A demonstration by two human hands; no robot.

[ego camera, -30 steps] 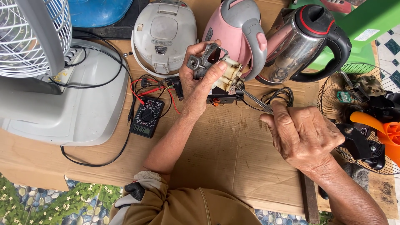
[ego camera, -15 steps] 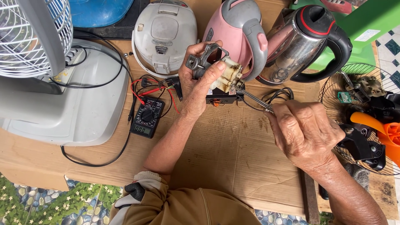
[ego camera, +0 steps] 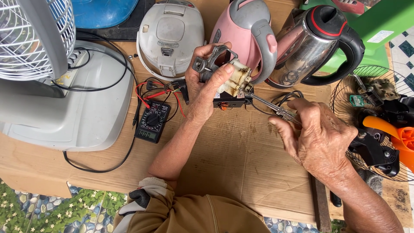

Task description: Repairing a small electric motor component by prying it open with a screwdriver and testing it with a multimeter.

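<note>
**Small motor held up for the tool**

The small motor [ego camera: 226, 75] is lifted above the counter [ego camera: 241, 164], just in front of the pink kettle [ego camera: 248, 39]. The left hand [ego camera: 207, 86] clasps it firmly, probably so it stays steady. From four o'clock, the right hand [ego camera: 317, 138] grips thin pliers [ego camera: 274, 108]; their tip touches the motor's lower side. At eight o'clock lies a black multimeter [ego camera: 152, 121], near enough for measuring. A white rice cooker [ego camera: 170, 36] stands at ten o'clock.

Cardboard-covered bench [ego camera: 241, 164] under multimeter [ego camera: 152, 122], kettles [ego camera: 250, 34]
</note>
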